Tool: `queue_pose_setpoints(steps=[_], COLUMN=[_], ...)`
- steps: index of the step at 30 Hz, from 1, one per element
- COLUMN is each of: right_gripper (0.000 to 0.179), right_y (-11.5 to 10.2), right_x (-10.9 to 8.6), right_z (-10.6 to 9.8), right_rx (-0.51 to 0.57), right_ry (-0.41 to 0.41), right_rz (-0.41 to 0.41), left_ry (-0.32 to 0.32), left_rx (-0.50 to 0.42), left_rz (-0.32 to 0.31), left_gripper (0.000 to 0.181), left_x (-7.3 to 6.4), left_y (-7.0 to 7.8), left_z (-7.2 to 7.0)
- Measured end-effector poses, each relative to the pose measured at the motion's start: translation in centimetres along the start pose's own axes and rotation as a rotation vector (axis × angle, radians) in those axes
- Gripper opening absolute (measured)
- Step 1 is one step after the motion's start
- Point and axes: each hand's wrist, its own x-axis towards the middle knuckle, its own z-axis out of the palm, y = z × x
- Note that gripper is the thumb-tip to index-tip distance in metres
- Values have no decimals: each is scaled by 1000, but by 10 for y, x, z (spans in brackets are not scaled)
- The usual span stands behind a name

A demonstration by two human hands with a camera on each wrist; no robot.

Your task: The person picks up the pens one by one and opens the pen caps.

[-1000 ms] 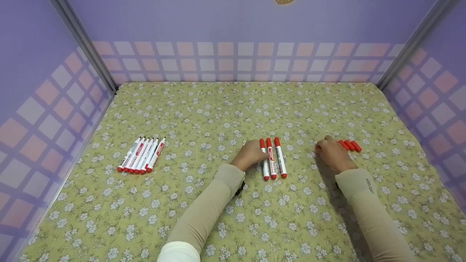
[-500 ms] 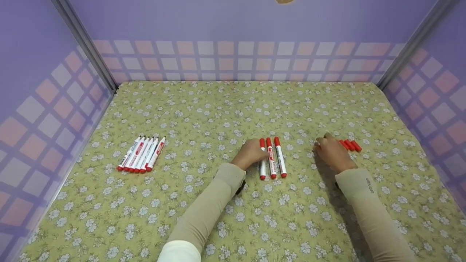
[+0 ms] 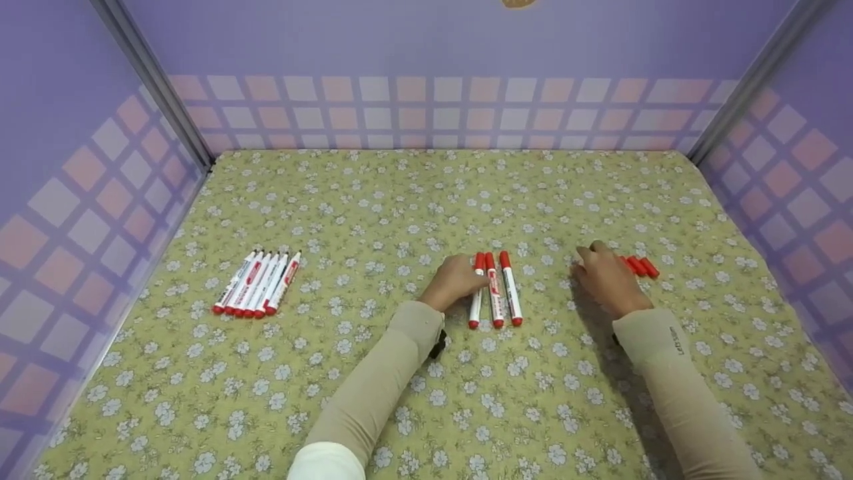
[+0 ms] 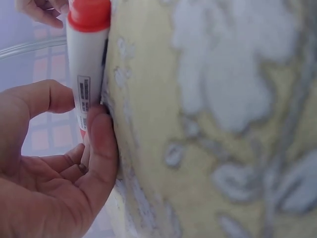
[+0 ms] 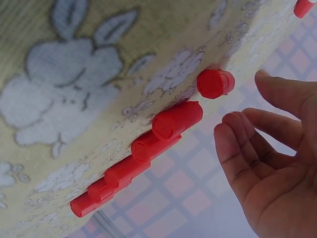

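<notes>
In the head view my left hand point(image 3: 453, 280) pinches the leftmost whiteboard marker point(image 3: 475, 309) of three capped ones at the middle of the table. The left wrist view has this white marker point(image 4: 86, 54) between thumb and fingers, close to the cloth. Beside it lie the middle marker point(image 3: 496, 300) and the right marker point(image 3: 512, 293), red caps pointing away. My right hand point(image 3: 606, 280) hovers near a row of loose red caps point(image 3: 640, 266). In the right wrist view its fingers are loosely bent with nothing between them, and a single red cap point(image 5: 212, 83) lies closest, slightly apart from the row.
On the left of the table several uncapped markers point(image 3: 256, 283) lie side by side, dark tips pointing away. A flowered yellow-green cloth point(image 3: 373, 207) covers the table. Purple panels with pink and white squares point(image 3: 413, 113) enclose the back and sides.
The near end of the marker in my left hand has swung to the left and its cap end now lies closer to the middle marker. My right hand has barely moved.
</notes>
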Motion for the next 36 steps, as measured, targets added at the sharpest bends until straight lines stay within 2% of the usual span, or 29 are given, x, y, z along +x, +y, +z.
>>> queue_pose_setpoints(steps=[6, 13, 17, 19, 23, 27, 29, 31, 36], right_gripper=[47, 52, 52, 51, 49, 49, 48, 48, 50], right_y=[-5, -14, -20, -22, -27, -34, -38, -42, -53], right_x=[1, 4, 4, 4, 3, 4, 5, 6, 7], right_z=[-3, -6, -8, -9, -11, -9, -9, -9, -11], right_rx=[3, 1, 3, -4, -15, -39, -54, -54, -13], right_ry=[1, -36, -59, -50, -9, 14, 19, 8, -55], right_rz=[-9, 1, 18, 2, -48, -78, -91, -97, -97], left_ry=[10, -22, -36, -41, -33, -32, -47, -64, -91], left_rx=[29, -154, -184, -182, -117, -71, -97, -113, -106], left_rz=[12, -41, -37, -24, 13, 60, 82, 120, 217], left_gripper=[33, 37, 38, 39, 38, 16, 17, 25, 25], left_x=[2, 3, 0, -1, -2, -4, -7, -10, -16], left_y=[-2, -6, -9, -8, -5, -3, -3, -4, -6], left_z=[-2, -7, -9, -11, -15, -20, -23, -25, -30])
